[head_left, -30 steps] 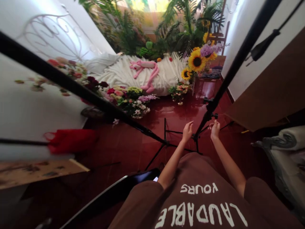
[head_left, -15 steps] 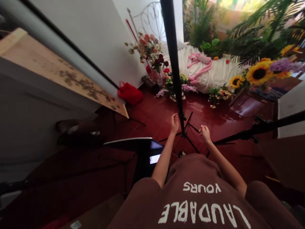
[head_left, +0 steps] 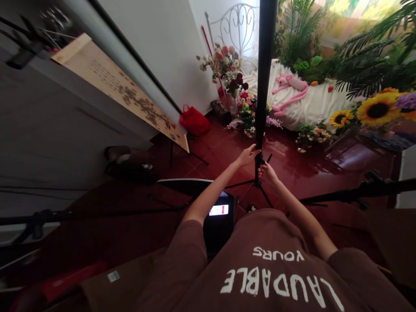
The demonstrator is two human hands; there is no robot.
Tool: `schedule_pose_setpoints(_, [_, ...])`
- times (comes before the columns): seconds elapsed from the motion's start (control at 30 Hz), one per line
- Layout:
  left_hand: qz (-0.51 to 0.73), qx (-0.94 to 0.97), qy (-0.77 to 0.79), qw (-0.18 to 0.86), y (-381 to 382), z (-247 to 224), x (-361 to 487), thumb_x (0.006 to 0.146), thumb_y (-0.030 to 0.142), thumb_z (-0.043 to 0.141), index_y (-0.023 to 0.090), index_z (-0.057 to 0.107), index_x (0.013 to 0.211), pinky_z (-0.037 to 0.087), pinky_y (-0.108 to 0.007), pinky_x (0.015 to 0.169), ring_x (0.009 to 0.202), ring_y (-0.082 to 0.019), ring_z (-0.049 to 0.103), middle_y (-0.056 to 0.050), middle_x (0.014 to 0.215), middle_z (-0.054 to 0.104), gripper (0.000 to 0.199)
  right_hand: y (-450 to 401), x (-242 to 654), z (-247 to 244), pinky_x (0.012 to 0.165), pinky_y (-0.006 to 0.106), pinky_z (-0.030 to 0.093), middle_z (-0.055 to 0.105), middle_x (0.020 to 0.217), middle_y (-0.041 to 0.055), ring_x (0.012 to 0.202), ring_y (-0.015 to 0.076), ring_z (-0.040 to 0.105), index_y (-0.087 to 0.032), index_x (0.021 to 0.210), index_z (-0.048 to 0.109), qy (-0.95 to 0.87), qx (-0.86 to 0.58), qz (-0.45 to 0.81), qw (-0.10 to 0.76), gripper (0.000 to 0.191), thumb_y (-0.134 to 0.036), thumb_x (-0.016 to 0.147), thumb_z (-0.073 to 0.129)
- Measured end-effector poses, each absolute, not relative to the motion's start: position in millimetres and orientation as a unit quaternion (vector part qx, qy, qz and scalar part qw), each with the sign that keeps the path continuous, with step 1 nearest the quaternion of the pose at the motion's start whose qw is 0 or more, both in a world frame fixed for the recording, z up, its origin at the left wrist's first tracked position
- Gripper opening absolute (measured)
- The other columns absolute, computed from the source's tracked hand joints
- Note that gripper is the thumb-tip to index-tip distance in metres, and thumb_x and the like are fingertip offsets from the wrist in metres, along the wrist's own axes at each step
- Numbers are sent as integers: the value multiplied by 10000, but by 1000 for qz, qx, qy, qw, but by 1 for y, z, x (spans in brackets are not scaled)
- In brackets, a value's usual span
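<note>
A black upright stand [head_left: 264, 78] rises in front of me, its tripod legs [head_left: 242, 184] spread on the red floor. My left hand [head_left: 248, 155] is at the left side of the pole, fingers reaching to it near a dark clamp; whether they wrap round it is hard to see. Just below and to the right, my right hand [head_left: 268, 173] has its fingers curled closed at the clamp [head_left: 261, 160] on the pole. The clamp is small and partly hidden by the fingers.
A black seat with a lit phone [head_left: 219, 210] is left of my body. Another black stand [head_left: 373, 189] crosses at right. Flowers [head_left: 248, 110], sunflowers [head_left: 378, 108] and a draped white cloth [head_left: 325, 104] lie ahead. A red bag [head_left: 195, 121] and hanging scroll [head_left: 130, 93] are at left.
Both hands have come in to the pole from either side; before, they were apart from each other. The view has shifted, so the surroundings sit further right.
</note>
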State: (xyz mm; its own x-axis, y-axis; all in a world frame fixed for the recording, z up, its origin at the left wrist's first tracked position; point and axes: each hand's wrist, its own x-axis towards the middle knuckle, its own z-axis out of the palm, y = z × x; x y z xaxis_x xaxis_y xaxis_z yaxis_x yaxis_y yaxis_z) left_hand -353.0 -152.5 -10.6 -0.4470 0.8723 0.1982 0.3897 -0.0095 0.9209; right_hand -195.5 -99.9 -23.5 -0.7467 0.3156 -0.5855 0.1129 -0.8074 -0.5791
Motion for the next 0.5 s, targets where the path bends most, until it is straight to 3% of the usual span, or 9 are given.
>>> schedule_pose_setpoints(0.27, [610,399,653,208,-144,-33,-336,789,695,497,156,627,972,498,-242,658,771,-148,641,-79,878,696,585,-100,-206,-16,333,118,224,229,427,-113,362,43,223,-227,590,261,-131,-247,954,112,386,-303,899,481])
schedule_pose_setpoints(0.5, [619,369,672,170,-140,-38,-328,802,683,490,171,645,958,496,-240,638,733,-142,656,-90,896,710,557,-103,-222,-26,343,139,222,199,431,-127,364,44,183,-237,594,208,-249,-290,908,172,400,-229,807,546])
